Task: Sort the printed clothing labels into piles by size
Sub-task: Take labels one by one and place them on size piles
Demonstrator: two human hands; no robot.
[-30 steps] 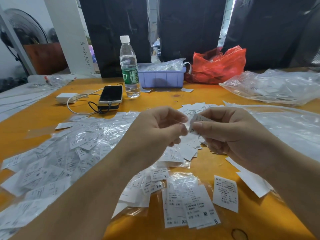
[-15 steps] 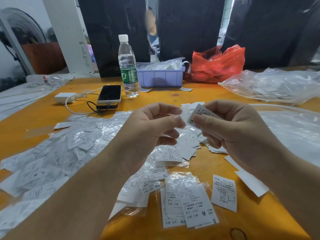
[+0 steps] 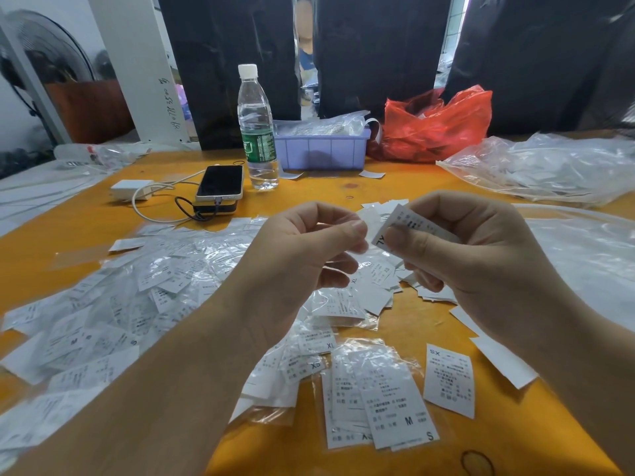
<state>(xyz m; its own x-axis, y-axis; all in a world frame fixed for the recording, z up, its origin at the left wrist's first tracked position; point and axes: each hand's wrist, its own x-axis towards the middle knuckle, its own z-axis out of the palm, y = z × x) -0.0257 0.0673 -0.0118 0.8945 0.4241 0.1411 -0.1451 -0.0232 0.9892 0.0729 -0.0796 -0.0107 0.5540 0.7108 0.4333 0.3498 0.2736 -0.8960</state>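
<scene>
Both forearms raised over orange tabletop (image 3: 343, 190), hands nearly meeting at centre. Right hand (image 3: 474, 249): thumb and curled fingers pinch one printed label (image 3: 400, 226), tilted, held above the loose pile (image 3: 374, 286). Left hand (image 3: 302, 255): thumb pressed to forefinger, fingers curled; cannot tell if it holds anything. Bagged labels (image 3: 113, 304) spread at left.

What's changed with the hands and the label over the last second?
The hands have drawn apart: the right hand now pinches the label alone, tilted so its print shows, while the left hand, which met it before, has let go. The label piles, water bottle and phone stayed put.
</scene>
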